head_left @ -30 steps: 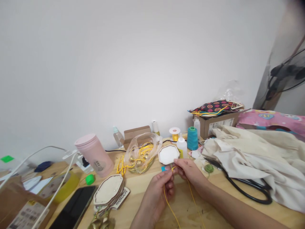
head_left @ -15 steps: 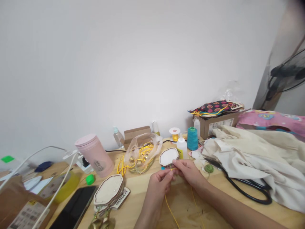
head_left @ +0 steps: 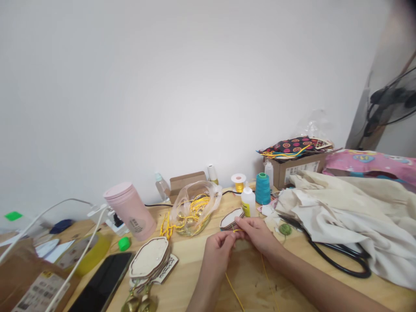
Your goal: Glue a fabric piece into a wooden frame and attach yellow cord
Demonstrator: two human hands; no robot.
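Observation:
My left hand is closed in a pinch on a thin yellow cord, whose loose length hangs down over the wood. My right hand pinches the same cord just below a white scalloped plaque with a brown edge. Its thumb and forefinger meet at the plaque's lower right edge. The plaque is tilted, its face seen at a slant, and a short green thread shows at its bottom. The fingertips hide the spot where cord and plaque meet. Left of my hands lies a stack of similar plaques with brass bells.
A plastic bag of yellow cords and bells, a white bottle and a teal thread cone stand behind my hands. Black-handled scissors lie under cream cloth at right. A phone and pink cup are left.
The plaque has tipped, so its white face looks narrower. My hands stay close together at nearly the same spot, still pinching the cord.

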